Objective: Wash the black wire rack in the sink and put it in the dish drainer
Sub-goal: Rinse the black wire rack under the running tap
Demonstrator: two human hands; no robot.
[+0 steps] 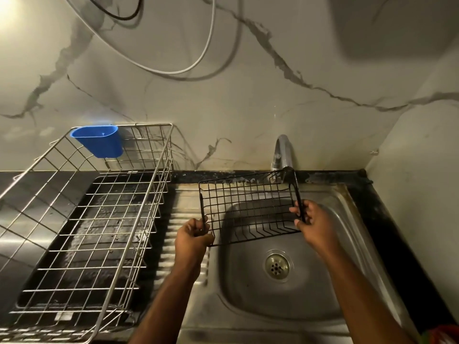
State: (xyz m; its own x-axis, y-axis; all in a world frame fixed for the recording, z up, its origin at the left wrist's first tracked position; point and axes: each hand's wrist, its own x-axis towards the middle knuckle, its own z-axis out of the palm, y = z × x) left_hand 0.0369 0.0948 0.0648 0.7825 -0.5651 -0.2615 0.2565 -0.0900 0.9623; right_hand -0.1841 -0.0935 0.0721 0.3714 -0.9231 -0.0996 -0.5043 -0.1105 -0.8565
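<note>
**Presently held: black wire rack over the sink**

Item 1, far left: dish drainer (82,219), a silver wire basket standing on a dark tray on the counter, its long side running from near to far. A blue plastic cup (99,141) hangs on its far rim, against the marbled wall (223,108).

Item 2, centre left: ribbed draining board (178,219) of the steel sink unit, lying between the drainer and the basin.

Item 3, centre: left hand (192,238), fingers curled round the near left corner of the black wire rack (248,207), gripping its edge wire.

Item 4, centre: the rack itself, a shallow rectangular grid with raised sides, held in the air above the far half of the sink (335,281), tilted so that its near edge sits lower. Its far right corner lies just in front of the tap (282,152); whether the two touch cannot be told.

Item 5, centre right: right hand (313,222), fingers and thumb wrapped round the rack's right-hand end bar, near its near corner.

Item 6, below the rack: round drain strainer (277,266) in the basin floor.

Item 7, upper field: a white cable (208,45) and a black cable (119,16) looping across the wall.
</note>
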